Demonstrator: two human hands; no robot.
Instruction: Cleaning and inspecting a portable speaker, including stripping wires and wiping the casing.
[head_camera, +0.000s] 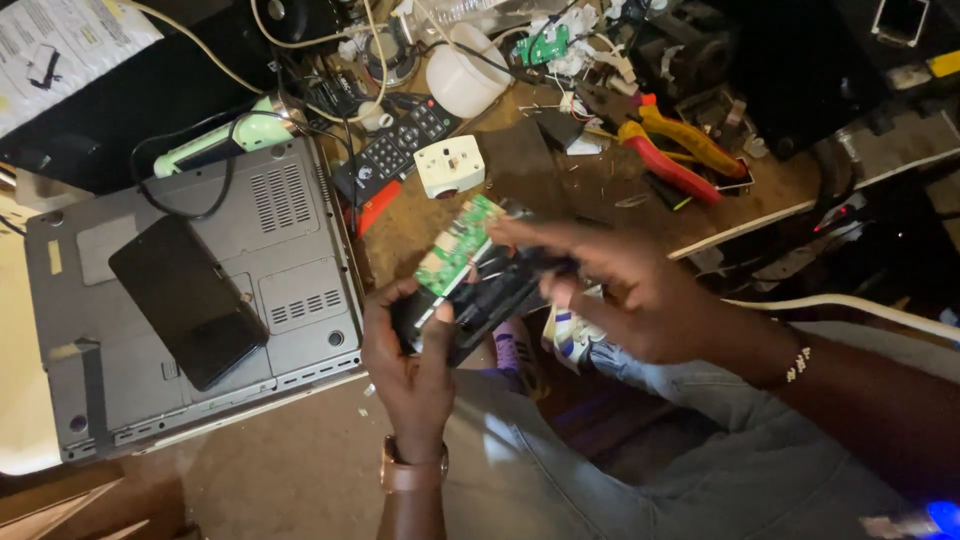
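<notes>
A black device casing (490, 295) with a green circuit board (458, 244) sticking out of its upper end is held over my lap, just off the front edge of the brown workbench (560, 190). My left hand (410, 355) grips the casing's lower left end from below, thumb on top. Over the casing's right side lies my right hand (630, 290), its fingers closed on the casing beside the board. The picture is blurred around the fingers.
An upturned grey laptop (290, 260) lies at left with a black phone (188, 298) on it. Behind sit a black remote (395, 148), a white plug adapter (450, 165), a white cup (465, 75), red and yellow pliers (670, 150) and tangled cables.
</notes>
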